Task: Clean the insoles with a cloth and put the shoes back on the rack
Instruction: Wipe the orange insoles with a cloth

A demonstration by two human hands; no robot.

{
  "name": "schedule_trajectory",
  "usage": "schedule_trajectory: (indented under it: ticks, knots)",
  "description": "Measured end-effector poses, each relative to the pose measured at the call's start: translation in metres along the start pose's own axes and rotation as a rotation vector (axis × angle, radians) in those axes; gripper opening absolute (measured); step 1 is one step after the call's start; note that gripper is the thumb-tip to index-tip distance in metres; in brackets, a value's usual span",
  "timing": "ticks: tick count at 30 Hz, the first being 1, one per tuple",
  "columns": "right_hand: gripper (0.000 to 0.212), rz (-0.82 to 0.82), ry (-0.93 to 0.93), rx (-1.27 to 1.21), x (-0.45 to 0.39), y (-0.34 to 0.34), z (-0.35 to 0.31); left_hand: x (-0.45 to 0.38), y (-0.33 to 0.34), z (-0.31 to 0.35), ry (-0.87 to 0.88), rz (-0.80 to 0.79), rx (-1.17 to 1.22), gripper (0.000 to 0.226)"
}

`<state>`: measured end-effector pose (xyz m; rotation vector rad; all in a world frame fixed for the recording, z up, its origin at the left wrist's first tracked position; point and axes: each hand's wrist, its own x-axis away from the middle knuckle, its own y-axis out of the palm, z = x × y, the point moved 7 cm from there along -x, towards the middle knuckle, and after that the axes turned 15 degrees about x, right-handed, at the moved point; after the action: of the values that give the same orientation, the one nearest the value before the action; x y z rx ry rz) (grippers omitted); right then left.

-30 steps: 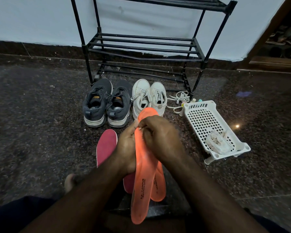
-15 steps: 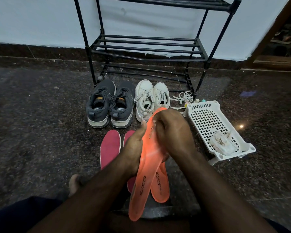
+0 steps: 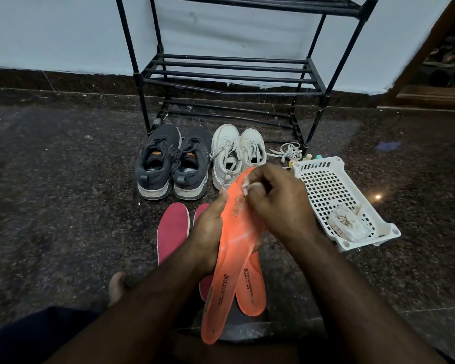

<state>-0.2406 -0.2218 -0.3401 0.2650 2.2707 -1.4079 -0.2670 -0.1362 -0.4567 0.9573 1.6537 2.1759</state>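
My left hand [image 3: 208,232] grips an orange insole [image 3: 231,258] around its middle and holds it up, toe end away from me. My right hand [image 3: 279,203] pinches a small white cloth [image 3: 247,183] and presses it on the insole's toe end, where the surface looks flaked. A second orange insole [image 3: 252,290] lies on the floor beneath it. Two red insoles [image 3: 172,229] lie to the left, one mostly hidden by my arm. Dark grey shoes [image 3: 172,164] and white shoes [image 3: 237,153] stand before the black rack [image 3: 229,74].
A white perforated plastic basket [image 3: 334,190] lies on the floor at the right with a crumpled white cloth [image 3: 350,224] inside. Loose white laces [image 3: 286,151] and small bottles [image 3: 313,156] lie beside the rack's right leg. Dark speckled stone floor spreads on both sides.
The held insole has been raised and tipped further away from me. My right hand has slid along it to the toe end, and the white cloth now shows under its fingers.
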Motion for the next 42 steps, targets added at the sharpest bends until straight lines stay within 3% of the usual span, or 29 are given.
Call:
schedule_trajectory:
  ticks: [4, 9, 12, 15, 17, 20, 24, 26, 30, 35, 40, 42]
  knots:
    - [0.018, -0.019, -0.062, 0.109, 0.0, 0.006, -0.001, -0.003, -0.004, 0.0, -0.016, -0.01, 0.019, 0.067]
    - [0.022, -0.024, 0.24, -0.158, -0.005, -0.006, 0.031, -0.001, -0.008, 0.01, -0.033, -0.037, -0.043, 0.069]
    - [0.026, -0.1, 0.179, -0.134, -0.002, 0.002, 0.022, 0.003, 0.0, 0.011, -0.009, -0.071, -0.046, 0.059]
    - [0.023, -0.128, 0.059, -0.1, 0.002, 0.012, 0.005, 0.004, 0.004, 0.013, 0.031, -0.084, 0.002, 0.071]
    - [0.019, -0.11, -0.033, -0.07, 0.005, 0.015, -0.01, 0.004, 0.007, 0.011, 0.026, -0.088, -0.008, 0.078]
    - [0.021, -0.034, -0.14, 0.026, 0.01, 0.019, -0.024, 0.003, 0.008, 0.006, 0.038, -0.069, -0.034, 0.071]
    - [0.019, 0.074, -0.001, 0.058, 0.0, 0.005, 0.0, -0.001, -0.005, 0.004, 0.019, 0.001, -0.077, 0.082]
    - [0.018, 0.04, 0.075, -0.024, 0.001, 0.001, 0.002, -0.004, -0.009, 0.002, 0.001, 0.001, -0.079, 0.085]
    - [0.021, -0.053, -0.034, -0.021, 0.01, 0.015, -0.02, 0.0, 0.001, 0.001, 0.035, -0.039, -0.043, 0.068]
    - [0.019, 0.033, 0.086, -0.019, 0.002, 0.002, 0.004, -0.003, -0.008, 0.002, 0.01, -0.001, -0.089, 0.081]
    - [0.023, -0.022, -0.081, -0.006, 0.009, 0.011, -0.021, 0.0, 0.0, 0.001, 0.008, -0.038, -0.017, 0.068]
    - [0.021, 0.025, -0.037, 0.02, 0.002, 0.008, -0.009, 0.0, -0.004, 0.001, -0.023, -0.033, -0.029, 0.073]
